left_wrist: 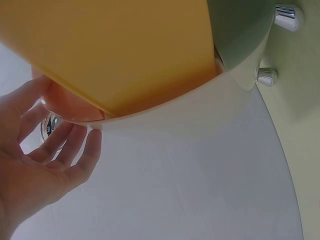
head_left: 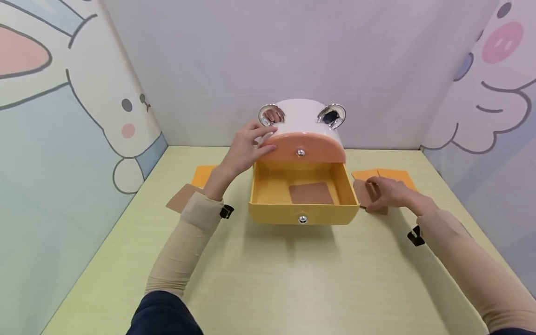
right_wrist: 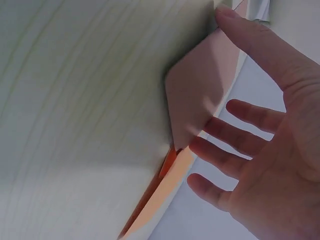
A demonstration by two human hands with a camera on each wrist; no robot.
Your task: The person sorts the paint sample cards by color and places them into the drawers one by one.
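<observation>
Left grip (head_left: pixel 246 148) is holding the white box (head_left: pixel 305 109), right grip (head_left: pixel 391 193) is touching a brown card (head_left: pixel 362 192) on the counter (head_left: pixel 293 279), can't tell if it's pinching. One flat piece (head_left: pixel 311 193) is lying in the open yellow drawer (head_left: pixel 276 215), others are sitting outside, so I'm guessing partway.

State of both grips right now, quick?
Left grip: holding the drawer box at its upper front edge.
Right grip: open, fingers spread at a brown card.
</observation>
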